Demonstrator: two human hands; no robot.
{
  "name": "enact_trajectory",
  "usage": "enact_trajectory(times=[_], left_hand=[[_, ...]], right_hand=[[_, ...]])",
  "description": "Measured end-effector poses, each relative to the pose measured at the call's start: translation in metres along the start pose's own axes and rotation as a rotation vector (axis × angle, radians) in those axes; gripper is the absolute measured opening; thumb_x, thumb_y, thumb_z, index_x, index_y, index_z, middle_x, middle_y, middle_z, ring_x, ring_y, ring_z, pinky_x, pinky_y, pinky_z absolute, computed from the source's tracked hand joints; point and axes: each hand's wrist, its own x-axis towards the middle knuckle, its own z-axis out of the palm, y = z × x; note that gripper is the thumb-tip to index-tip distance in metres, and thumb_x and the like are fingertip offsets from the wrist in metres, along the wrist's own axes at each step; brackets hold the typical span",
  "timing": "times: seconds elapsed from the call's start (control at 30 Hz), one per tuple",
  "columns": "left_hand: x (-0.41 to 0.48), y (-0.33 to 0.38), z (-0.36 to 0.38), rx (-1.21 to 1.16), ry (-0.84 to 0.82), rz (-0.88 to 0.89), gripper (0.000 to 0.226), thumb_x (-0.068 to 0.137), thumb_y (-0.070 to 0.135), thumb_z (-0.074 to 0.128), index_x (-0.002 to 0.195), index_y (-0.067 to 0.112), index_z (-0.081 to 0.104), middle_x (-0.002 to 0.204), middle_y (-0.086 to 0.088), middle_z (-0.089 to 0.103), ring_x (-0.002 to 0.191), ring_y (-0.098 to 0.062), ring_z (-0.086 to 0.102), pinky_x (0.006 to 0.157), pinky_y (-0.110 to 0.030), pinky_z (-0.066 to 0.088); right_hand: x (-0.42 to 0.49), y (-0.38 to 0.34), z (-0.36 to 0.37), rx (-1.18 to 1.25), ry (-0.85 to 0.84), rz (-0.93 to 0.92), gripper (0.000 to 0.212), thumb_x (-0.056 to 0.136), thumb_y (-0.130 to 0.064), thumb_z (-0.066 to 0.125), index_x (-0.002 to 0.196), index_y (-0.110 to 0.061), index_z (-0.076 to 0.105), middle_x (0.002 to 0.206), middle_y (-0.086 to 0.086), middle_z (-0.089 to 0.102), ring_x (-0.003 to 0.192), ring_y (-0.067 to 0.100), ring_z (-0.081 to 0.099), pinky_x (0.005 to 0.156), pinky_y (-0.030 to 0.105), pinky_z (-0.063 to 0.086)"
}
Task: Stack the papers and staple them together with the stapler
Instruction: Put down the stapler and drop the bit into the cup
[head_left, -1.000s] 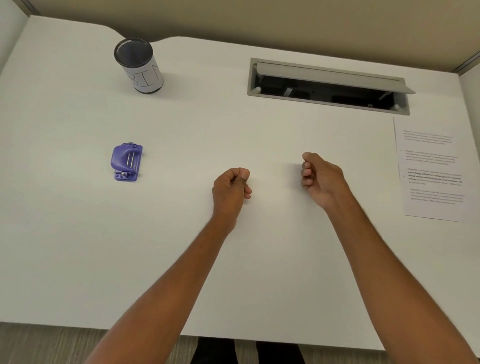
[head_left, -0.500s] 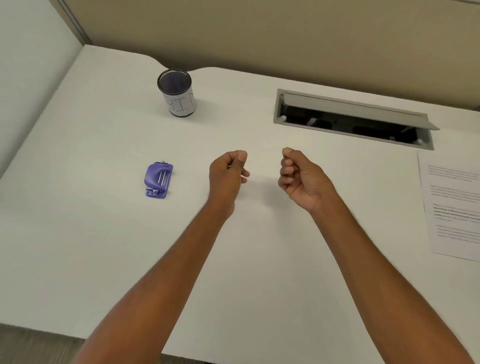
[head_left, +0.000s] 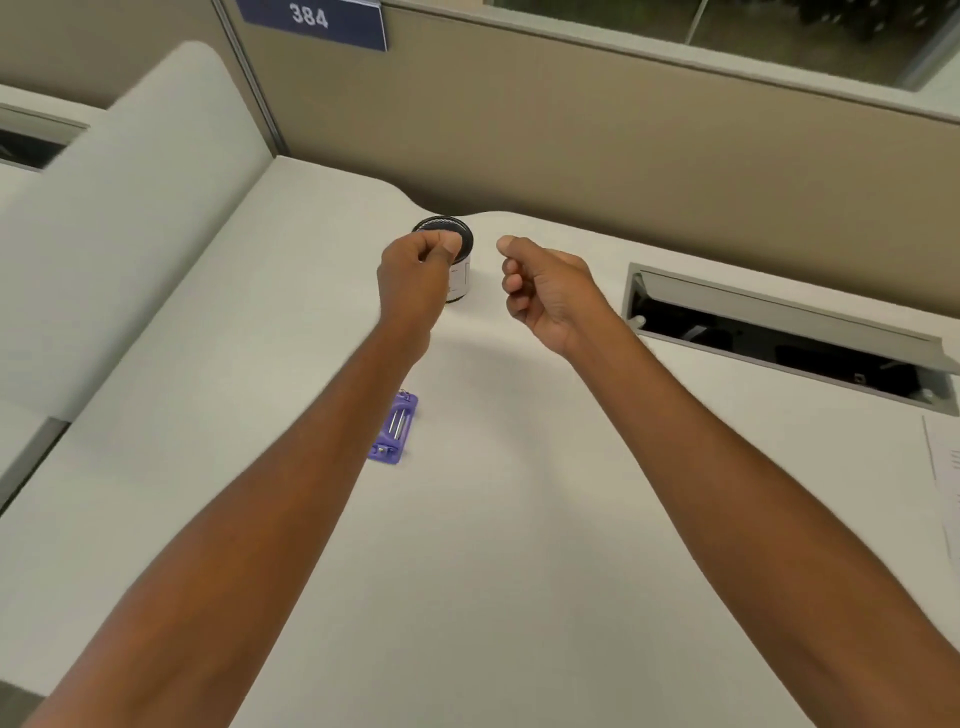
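Observation:
A small purple stapler (head_left: 395, 434) lies on the white desk (head_left: 519, 519), partly hidden behind my left forearm. A printed sheet of paper (head_left: 945, 478) shows only as a sliver at the right edge. My left hand (head_left: 415, 275) is raised above the desk with its fingers curled into a loose fist, holding nothing, in front of the cup. My right hand (head_left: 545, 291) hovers beside it, also curled shut and empty. Both hands are well above and beyond the stapler.
A mesh pen cup (head_left: 460, 260) with a white label stands near the desk's back edge, half hidden by my left hand. An open cable tray (head_left: 779, 332) is set into the desk at the right. A tan partition (head_left: 571, 145) rises behind, with a sign reading 384 (head_left: 311, 18).
The view has swung left and up. Both fists have risen and moved toward the cup at the back. The paper has slid almost out of view on the right.

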Motion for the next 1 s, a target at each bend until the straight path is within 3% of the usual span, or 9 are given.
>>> enact_trajectory(times=[0.17,0.4,0.57,1.0], left_hand=[[0.045,0.000,-0.018,0.070,0.017,-0.017,0.014,0.102,0.025,0.071,0.093,0.020,0.080,0.082,0.008,0.072,0.070,-0.008,0.057,0.074,-0.028,0.050],[0.071,-0.016,-0.024,0.092,0.002,-0.109,0.010,0.098,0.025,0.078,0.094,0.017,0.083,0.069,0.008,0.065,0.056,-0.007,0.050,0.057,-0.020,0.041],[0.082,-0.020,-0.024,0.091,0.014,-0.106,0.016,0.096,0.025,0.078,0.094,0.011,0.084,0.063,0.008,0.060,0.055,-0.008,0.048,0.057,-0.020,0.038],[0.083,-0.024,-0.023,0.133,0.008,-0.136,0.012,0.094,0.026,0.080,0.098,0.016,0.085,0.068,0.009,0.064,0.059,-0.007,0.052,0.057,-0.018,0.041]], right_hand=[[0.042,-0.008,0.034,-0.155,0.040,-0.006,0.022,0.092,-0.017,0.080,0.075,-0.016,0.065,0.065,-0.003,0.060,0.052,0.009,0.049,0.046,0.022,0.036],[0.074,-0.001,0.051,-0.302,0.105,0.011,0.015,0.093,-0.016,0.079,0.084,-0.015,0.067,0.063,-0.004,0.061,0.046,0.007,0.043,0.045,0.019,0.029],[0.082,0.000,0.052,-0.352,0.117,-0.001,0.020,0.092,-0.012,0.079,0.080,-0.015,0.064,0.064,-0.001,0.059,0.043,0.009,0.038,0.045,0.020,0.025],[0.090,0.003,0.054,-0.400,0.143,-0.027,0.017,0.089,-0.017,0.084,0.081,-0.013,0.070,0.069,-0.001,0.061,0.048,0.012,0.038,0.040,0.016,0.028]])
